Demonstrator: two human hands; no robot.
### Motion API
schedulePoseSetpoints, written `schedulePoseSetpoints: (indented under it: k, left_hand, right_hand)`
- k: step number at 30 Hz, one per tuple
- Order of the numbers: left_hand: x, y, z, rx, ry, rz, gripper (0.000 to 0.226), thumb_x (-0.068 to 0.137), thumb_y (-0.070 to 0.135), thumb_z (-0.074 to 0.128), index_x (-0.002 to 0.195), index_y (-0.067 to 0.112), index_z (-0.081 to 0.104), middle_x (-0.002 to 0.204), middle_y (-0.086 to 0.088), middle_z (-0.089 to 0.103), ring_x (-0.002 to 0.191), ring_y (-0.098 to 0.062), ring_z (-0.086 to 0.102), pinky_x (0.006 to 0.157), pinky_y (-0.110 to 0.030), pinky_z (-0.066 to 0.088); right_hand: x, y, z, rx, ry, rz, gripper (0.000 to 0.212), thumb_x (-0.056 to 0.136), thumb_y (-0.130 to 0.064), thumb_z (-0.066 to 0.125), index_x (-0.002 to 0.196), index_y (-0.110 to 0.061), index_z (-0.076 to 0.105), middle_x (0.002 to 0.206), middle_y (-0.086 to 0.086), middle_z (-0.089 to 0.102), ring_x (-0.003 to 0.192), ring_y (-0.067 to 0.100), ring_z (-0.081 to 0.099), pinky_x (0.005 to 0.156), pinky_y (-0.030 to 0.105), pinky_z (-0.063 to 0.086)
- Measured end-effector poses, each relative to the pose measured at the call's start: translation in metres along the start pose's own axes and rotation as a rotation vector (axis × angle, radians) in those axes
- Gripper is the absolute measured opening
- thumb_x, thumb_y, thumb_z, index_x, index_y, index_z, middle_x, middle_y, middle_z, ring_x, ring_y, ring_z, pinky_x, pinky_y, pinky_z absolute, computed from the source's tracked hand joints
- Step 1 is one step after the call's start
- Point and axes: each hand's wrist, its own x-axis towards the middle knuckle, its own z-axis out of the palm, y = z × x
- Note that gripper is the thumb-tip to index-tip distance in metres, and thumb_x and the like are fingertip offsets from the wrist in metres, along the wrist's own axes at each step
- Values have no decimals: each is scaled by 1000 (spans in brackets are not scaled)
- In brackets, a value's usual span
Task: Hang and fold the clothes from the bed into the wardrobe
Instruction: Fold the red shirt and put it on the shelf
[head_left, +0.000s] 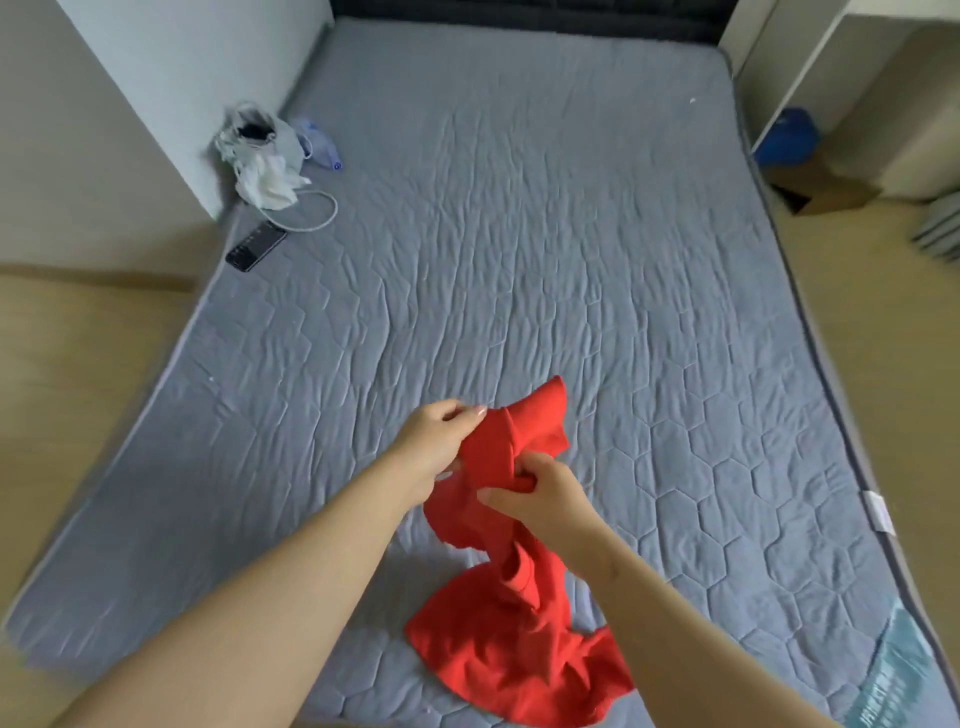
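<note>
A red garment is bunched up over the near part of the bed, which has a grey quilted cover. Its upper part is lifted off the cover while its lower part lies crumpled near the bed's front edge. My left hand pinches the cloth at its upper left. Just below and to the right, my right hand grips a fold of the same garment with curled fingers. The wardrobe is out of view.
At the bed's far left lie a grey bag with white cloth, a white cable and a dark phone. A white wall corner stands left. White shelving, a blue object and a cardboard box stand right.
</note>
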Motion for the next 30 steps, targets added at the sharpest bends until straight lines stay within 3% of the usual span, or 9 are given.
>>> schedulePoseSetpoints:
  k: [3,7,10,14,16,19,24,28,30]
  left_hand:
    - [-18,27,-17,-60,0,76,20,92,28,57,78,14,60,84,-14,54,80,-24,50,80,-42,45]
    - [-44,76,-33,-153,-63,217,21,95,24,52,78,14,57,71,-5,54,62,-15,50,63,-27,42]
    - [-66,118,-45,-233,-109,329,22,96,18,47,76,15,55,66,0,53,52,-5,50,52,-19,40]
    - [-101,174,-63,-268,-122,506,21,95,12,48,75,15,55,68,0,53,52,0,53,54,-14,44]
    - [-119,197,-72,-172,-94,616,19,93,10,52,76,16,58,70,2,55,62,-3,52,64,-16,42]
    - [-139,220,-87,-15,-44,775,12,88,14,61,76,18,60,71,3,54,67,-4,48,68,-16,38]
    - [-170,246,-121,472,68,975,51,50,69,72,89,40,58,77,13,50,59,10,48,63,-6,37]
    - [-195,262,-127,1101,56,941,70,62,42,83,123,37,49,96,11,49,83,1,50,71,-13,37]
    - [-199,269,-130,1361,174,936,55,71,39,77,119,28,54,99,4,53,97,-13,53,72,-23,36]
  right_hand:
    - [-8,-36,-15,131,26,33,23,79,-16,74,73,-15,51,64,-5,48,52,1,42,47,9,33]
    - [-12,-87,-30,325,76,-4,32,87,-16,64,115,-18,48,83,-3,58,71,9,54,55,11,41]
    - [-17,-120,-39,417,177,-129,49,87,-2,59,120,-31,36,91,-2,58,77,10,58,57,11,47]
    - [-21,-158,-45,352,347,-267,76,64,0,74,121,-37,40,114,9,56,104,25,60,91,44,51]
    - [-14,-172,-49,214,386,-336,82,43,-24,76,120,-33,49,122,11,53,110,27,56,96,50,46]
    - [-29,-214,-55,45,365,-300,52,42,-44,62,92,-28,63,110,9,63,108,29,56,95,52,44]
    - [-58,-264,-69,122,351,-402,7,66,-26,60,65,-26,53,63,-11,57,73,20,55,78,42,47]
    - [-68,-288,-77,116,334,-487,26,84,3,45,70,-20,51,65,-1,53,67,18,49,63,32,41]
    - [-72,-295,-78,45,373,-540,23,84,-1,50,71,-19,51,67,-2,53,68,16,48,63,29,39]
